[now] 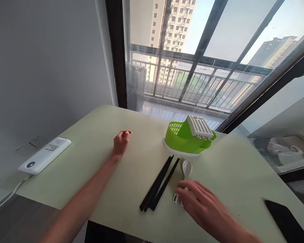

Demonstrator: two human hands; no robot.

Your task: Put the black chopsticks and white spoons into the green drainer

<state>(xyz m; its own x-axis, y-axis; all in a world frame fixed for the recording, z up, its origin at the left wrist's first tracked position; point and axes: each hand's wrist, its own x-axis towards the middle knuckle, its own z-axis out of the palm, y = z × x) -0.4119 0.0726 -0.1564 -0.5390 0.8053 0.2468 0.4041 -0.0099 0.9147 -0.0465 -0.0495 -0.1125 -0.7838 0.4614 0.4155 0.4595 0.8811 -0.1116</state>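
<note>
Toward the near edge of the desk [91, 135], the right hand [202, 202] partly covers white spoons [186, 168]; whether its grip pinches them, I cannot tell. The left hand [121, 142] is curled together.

1. Tabletop [91, 141]: pale greenish cream, plain.
2. Utensil caddy [181, 143]: bright lime green body, white base rim, white top with parallel slot stripes; lattice of holes on basket wall.
3. Chopsticks [157, 182]: solid black.
4. Spoons [187, 168]: plain white bowls; small black marking on a white handle end.
5. Long flat device [45, 157]: white, round black mark, dark printed lines.
6. Cable [7, 199]: white.
7. Flat slab [288, 219]: solid black.
8. Wall [53, 60]: plain grey.
9. Door frame [118, 50]: dark brown-black.
10. Tower block [178, 27]: cream, repeating dark window grid.
11. Floor [35, 216]: dark grey-brown.
</note>
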